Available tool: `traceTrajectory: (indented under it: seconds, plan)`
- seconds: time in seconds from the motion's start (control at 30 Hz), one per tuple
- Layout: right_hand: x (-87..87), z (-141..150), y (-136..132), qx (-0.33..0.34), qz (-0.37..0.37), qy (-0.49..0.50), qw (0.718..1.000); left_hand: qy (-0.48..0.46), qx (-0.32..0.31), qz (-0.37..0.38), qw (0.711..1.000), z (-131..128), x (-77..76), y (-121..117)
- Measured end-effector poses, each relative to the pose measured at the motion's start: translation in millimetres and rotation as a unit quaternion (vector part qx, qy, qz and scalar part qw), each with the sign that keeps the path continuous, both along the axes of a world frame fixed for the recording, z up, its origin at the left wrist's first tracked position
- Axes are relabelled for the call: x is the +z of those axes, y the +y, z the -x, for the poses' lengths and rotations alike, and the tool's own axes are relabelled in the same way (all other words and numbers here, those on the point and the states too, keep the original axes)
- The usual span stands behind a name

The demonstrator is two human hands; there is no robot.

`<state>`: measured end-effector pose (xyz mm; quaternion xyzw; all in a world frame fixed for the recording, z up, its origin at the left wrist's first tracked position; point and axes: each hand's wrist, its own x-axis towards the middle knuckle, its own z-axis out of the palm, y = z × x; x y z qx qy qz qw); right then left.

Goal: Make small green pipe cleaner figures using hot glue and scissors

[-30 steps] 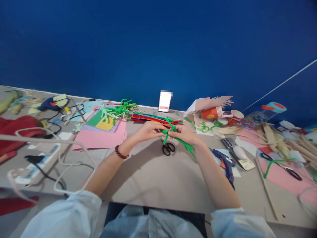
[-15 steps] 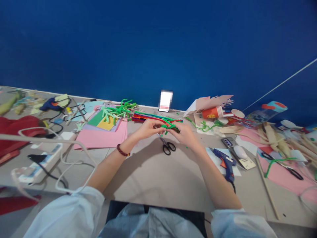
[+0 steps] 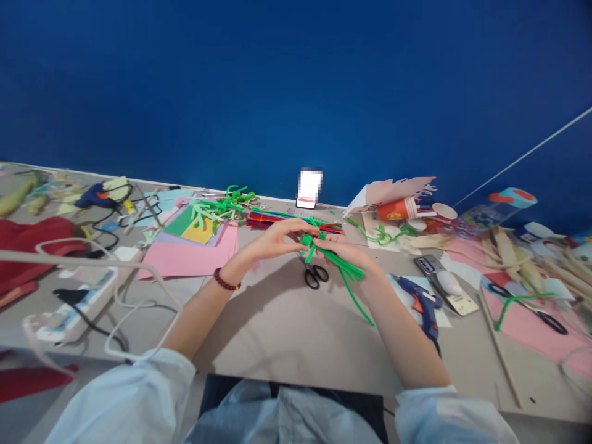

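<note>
A bundle of green pipe cleaners point(image 3: 345, 262) is held between both hands above the table's middle. My right hand point(image 3: 346, 250) is closed around it, thumb on top, with the loose ends trailing toward me and one long strand hanging lower. My left hand point(image 3: 284, 237) pinches the bundle's knotted left end, its fingers curled. Black-handled scissors point(image 3: 316, 276) lie on the table just under the hands, blades partly hidden. Behind the hands rests a stack of red, blue and green pipe cleaners point(image 3: 263, 219).
Coloured paper sheets point(image 3: 185, 256) and twisted green pieces point(image 3: 231, 200) lie left. A glue gun point(image 3: 420, 302), a phone point(image 3: 428, 271) and a wooden stick point(image 3: 499, 351) are right. A lit phone point(image 3: 309, 188) leans on the blue wall. A power strip point(image 3: 78, 308) with cables sits left.
The green bundle has turned in my hands, so its long ends now point down and right toward me. My right hand has shifted slightly right; the left has hardly moved.
</note>
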<state>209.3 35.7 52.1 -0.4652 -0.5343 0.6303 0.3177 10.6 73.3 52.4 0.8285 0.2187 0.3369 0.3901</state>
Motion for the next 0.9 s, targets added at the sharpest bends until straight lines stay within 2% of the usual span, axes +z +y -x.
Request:
traceTrajectory:
  seconds: [0.13,0.2,0.43,0.67,0.77,0.9]
  plan:
    - [-0.5,1,-1,-0.002,0.021,0.022,1.0,0.011,0.012,-0.011,1.0,2,-2.5,0]
    - [-1.9,2,-1,0.0,0.008,0.008,1.0,0.013,0.028,0.0,1.0,3,-3.4,0]
    - [-9.8,10,-2,-0.058,-0.149,-0.086,0.983,0.045,0.037,0.019,0.998,7,-1.8,4]
    - [-9.8,19,-10,-0.093,-0.275,-0.216,0.932,0.071,0.032,0.028,0.997,12,1.0,6]
    - [-9.5,19,-10,-0.096,-0.27,-0.223,0.932,0.07,0.031,0.028,0.997,13,2.7,5]
    - [-8.2,15,-7,-0.079,-0.207,-0.149,0.964,0.051,0.04,0.024,0.998,11,-0.2,7]
